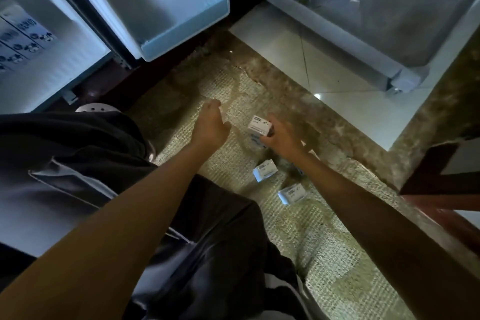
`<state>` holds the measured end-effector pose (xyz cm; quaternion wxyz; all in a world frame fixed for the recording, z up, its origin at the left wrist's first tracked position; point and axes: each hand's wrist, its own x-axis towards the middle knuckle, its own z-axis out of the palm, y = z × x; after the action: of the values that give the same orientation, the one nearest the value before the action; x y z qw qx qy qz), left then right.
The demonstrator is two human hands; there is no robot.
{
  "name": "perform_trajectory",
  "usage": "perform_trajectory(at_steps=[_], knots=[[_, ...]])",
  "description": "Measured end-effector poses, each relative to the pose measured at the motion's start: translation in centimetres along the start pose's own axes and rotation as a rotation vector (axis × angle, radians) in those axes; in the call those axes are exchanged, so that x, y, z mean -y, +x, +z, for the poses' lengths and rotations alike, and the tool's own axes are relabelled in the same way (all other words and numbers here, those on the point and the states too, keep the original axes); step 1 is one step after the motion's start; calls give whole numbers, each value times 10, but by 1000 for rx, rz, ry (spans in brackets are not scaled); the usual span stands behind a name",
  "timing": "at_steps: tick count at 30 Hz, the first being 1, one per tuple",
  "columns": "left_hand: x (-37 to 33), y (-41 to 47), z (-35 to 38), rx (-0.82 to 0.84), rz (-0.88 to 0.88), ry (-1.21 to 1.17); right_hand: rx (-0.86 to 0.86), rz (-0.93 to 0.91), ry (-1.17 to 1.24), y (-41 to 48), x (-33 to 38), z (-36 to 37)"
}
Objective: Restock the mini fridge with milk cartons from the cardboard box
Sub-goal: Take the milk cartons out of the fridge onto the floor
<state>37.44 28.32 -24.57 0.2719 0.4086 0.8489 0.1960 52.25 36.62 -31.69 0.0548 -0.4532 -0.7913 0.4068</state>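
My right hand (281, 139) grips a small white milk carton (259, 127) just above the woven rug. To its left, my left hand (210, 126) hovers with curled fingers and holds nothing. Two more cartons stand on the rug nearer to me, a second carton (264, 170) and a third carton (292, 193). The mini fridge (46, 67) stands open at the upper left, with several milk cartons (19, 39) lying stacked inside. Its door (166, 8) swings out toward the middle. No cardboard box is in view.
A woven beige rug (324, 241) covers the floor under my hands. My dark-trousered legs (207, 241) fill the lower left. A grey bin (376, 15) sits on white tiles at the upper right. A dark wooden furniture edge (439, 171) juts in from the right.
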Motion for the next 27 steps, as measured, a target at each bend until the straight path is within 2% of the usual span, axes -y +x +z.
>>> perform_trajectory(at_steps=[3,8,14,19,27], knots=[[10,-3,6,20,9,77,-29,88,15,5,-16,17],[11,-8,14,148,56,212,44,164,41,15,-27,45],[19,-14,20,331,46,391,82,153,-167,20,-31,68],[17,-14,21,363,43,437,112,238,-243,25,-31,57],[11,-9,4,341,40,423,135,203,-368,25,-7,33]])
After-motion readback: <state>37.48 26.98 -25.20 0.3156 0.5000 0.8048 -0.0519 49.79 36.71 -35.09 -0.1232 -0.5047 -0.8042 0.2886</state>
